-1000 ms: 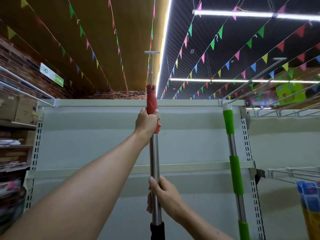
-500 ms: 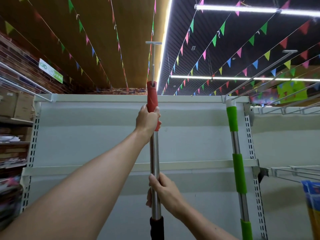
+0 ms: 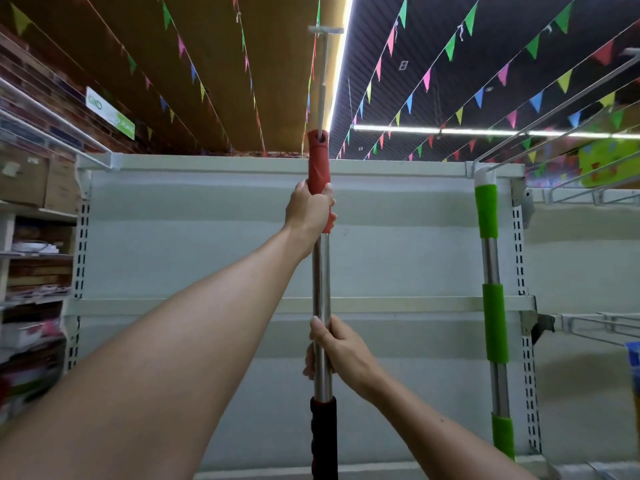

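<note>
Two bare arms reach forward and up from the near edge, both hands on an upright pole with a shiny steel shaft (image 3: 320, 278) at the centre of the scene. The left hand (image 3: 310, 211) is the higher and farther one. Its arm is stretched almost straight, and its fingers and thumb are wrapped tightly round the lower part of the pole's red plastic grip sleeve (image 3: 318, 161). The right hand (image 3: 341, 355) is lower and nearer, with fingers curled round the bare steel just above a black ribbed grip (image 3: 323, 434).

From the top of the red sleeve a thin grey rod with a T-shaped end (image 3: 323, 31) rises toward the ceiling. Its tip stands among strings of coloured triangular flags (image 3: 450, 46), beside a long bright strip light (image 3: 343, 64). Behind the pole is a white metal shelving unit (image 3: 207, 237). At the right, a second steel pole with green foam sleeves (image 3: 493, 323) leans against that unit's upright.

Compared with a second ago, both hands keep the same places and the same firm hold on the pole. The shelving, hands and pole all sit a little higher in the view. The T-shaped end has climbed more than the rest, and more of the thin rod shows above the red sleeve.
</note>
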{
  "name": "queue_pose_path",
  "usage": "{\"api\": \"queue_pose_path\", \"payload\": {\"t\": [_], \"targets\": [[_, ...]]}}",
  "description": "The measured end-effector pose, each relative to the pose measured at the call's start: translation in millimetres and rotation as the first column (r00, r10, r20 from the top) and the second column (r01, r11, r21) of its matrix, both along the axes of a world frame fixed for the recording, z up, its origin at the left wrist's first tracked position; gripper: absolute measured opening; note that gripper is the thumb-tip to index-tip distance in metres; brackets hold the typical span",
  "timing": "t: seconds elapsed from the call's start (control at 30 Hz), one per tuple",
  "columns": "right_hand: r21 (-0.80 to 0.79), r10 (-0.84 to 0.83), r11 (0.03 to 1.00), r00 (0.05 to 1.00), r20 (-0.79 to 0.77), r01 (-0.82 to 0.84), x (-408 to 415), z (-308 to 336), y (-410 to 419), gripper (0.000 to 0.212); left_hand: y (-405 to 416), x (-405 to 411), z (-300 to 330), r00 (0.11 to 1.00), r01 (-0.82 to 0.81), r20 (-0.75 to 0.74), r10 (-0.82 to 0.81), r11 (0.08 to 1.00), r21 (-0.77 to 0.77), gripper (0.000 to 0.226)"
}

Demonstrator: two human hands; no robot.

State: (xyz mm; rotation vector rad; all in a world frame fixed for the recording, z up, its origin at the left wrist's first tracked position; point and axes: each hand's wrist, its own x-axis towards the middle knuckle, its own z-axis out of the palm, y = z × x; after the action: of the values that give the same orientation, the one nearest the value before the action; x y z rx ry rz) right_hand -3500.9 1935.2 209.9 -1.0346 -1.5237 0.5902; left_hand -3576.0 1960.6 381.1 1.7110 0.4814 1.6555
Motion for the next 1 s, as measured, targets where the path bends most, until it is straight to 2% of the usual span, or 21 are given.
{"api": "queue_pose_path", "payload": {"t": [0.33, 0.5, 0.67, 0.77, 0.93, 1.0], "targets": [[-0.013, -0.009, 1.000, 1.000, 0.015, 0.009, 1.6, 1.2, 12.2, 0.026, 13.0, 2.2, 1.0, 1.000, 0.031, -0.003, -0.031, 0.999, 0.009, 0.015], [-0.029, -0.007, 1.000, 1.000, 0.025, 0.008, 3.9, 2.0, 19.2, 0.028, 23.0, 5.0, 0.8, 1.000, 0.021, -0.016, -0.021, 1.000, -0.006, 0.026], [-0.035, -0.006, 0.999, 1.000, 0.010, 0.006, 5.8, 2.0, 28.7, 0.027, 35.5, 5.9, -1.3, 0.997, 0.053, -0.046, -0.054, 0.998, -0.019, 0.019], [-0.035, -0.012, 0.999, 1.000, 0.010, 0.013, 7.3, 1.8, 33.9, 0.027, 43.5, 6.9, -2.3, 0.994, 0.089, -0.060, -0.090, 0.996, -0.021, 0.030], [-0.043, -0.018, 0.999, 0.999, 0.036, 0.020, 11.3, 1.5, 42.9, 0.029, 52.0, 4.2, -1.3, 0.983, 0.082, -0.160, -0.085, 0.996, -0.026, 0.034], [-0.048, -0.023, 0.999, 0.999, 0.047, 0.025, 12.6, 1.6, 46.3, 0.029, 53.6, 2.6, -1.3, 0.978, 0.036, -0.204, -0.033, 0.999, 0.008, 0.035]]}}
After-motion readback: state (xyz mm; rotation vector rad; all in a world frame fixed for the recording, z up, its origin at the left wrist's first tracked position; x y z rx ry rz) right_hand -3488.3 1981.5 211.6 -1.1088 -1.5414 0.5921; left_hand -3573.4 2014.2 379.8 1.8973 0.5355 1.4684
